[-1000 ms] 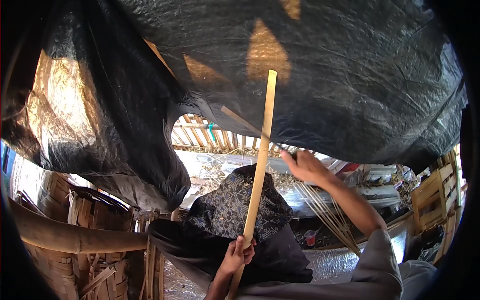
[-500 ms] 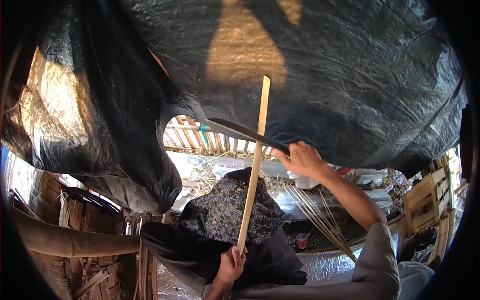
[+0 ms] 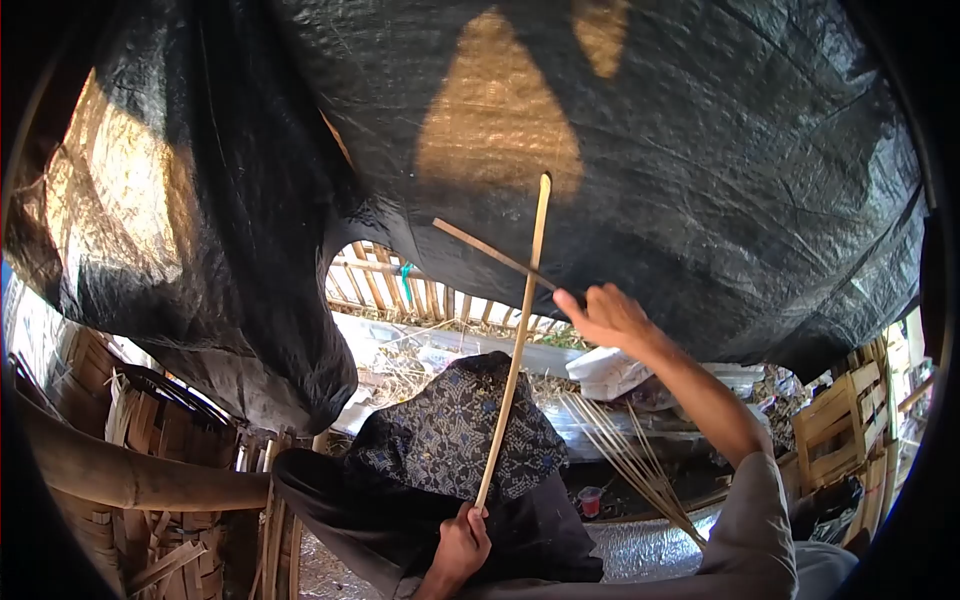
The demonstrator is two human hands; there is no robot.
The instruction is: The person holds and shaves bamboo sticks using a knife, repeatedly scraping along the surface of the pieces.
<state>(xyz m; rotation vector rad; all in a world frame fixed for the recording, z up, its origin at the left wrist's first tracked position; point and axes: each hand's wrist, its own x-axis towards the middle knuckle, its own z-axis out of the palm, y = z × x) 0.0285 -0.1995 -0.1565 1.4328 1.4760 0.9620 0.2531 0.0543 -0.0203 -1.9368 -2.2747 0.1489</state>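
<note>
1. Left grip (image 3: 462, 542), at 6 o'clock, is clamped on the lower part of a long, pale strip (image 3: 521, 335); a firm hold there should check any twist.
2. Right grip (image 3: 612, 318), at 3 o'clock, is closed around the near end of a slim blade (image 3: 480, 243), which points to 10 o'clock.
3. Strip stands mid-frame, its free end just past 12 o'clock; blade crosses its upper half at a slant. Whether the edge bites is impossible to tell. A shallow, steady angle would likely suit so slender a piece.
4. Patterned cloth (image 3: 460, 425) lies behind the strip toward 6 o'clock; strokes are best directed away from it and from the left grip.
5. Thin sticks (image 3: 640, 470) fan out between 4 and 5 o'clock, near a red cup (image 3: 590, 503), well apart from the blade.
</note>
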